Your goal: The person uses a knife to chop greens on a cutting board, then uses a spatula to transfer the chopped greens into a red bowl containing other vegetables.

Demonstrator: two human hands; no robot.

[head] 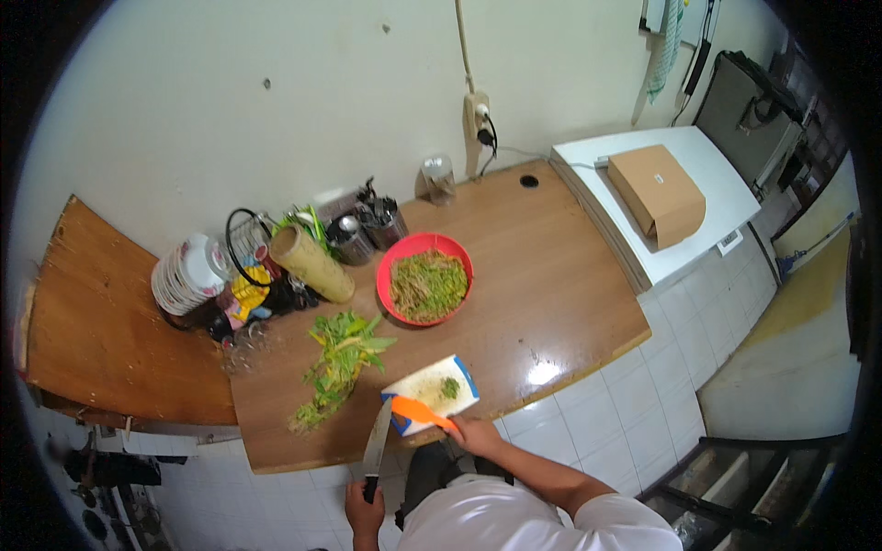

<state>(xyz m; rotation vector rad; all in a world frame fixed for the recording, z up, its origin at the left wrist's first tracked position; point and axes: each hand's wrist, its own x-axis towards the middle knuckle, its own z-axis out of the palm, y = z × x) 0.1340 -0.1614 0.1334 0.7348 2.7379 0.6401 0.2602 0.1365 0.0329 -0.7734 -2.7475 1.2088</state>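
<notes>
My left hand [365, 511] grips the black handle of a large kitchen knife [376, 441]. The knife's steel blade points up towards the near left corner of a cutting board. In my right hand [474, 437] is an orange utensil [417, 411] with a broad, flat blade, its tip over the board and beside the knife tip. The white, blue-edged cutting board [422, 384] lies at the table's near edge, with a small heap of chopped greens [450, 388] on it. Leafy green stalks [337, 358] lie left of the board. Beyond it, a red bowl [468, 272] holds chopped greens.
Behind the stalks stand a yellowish cylinder [310, 262], metal utensil holders [351, 241] and stacked plates [182, 275]. A clear jar [438, 179] stands by the wall. A cardboard box [654, 193] rests on a white appliance top [723, 172] at right. The wooden table [537, 275] ends close to my body.
</notes>
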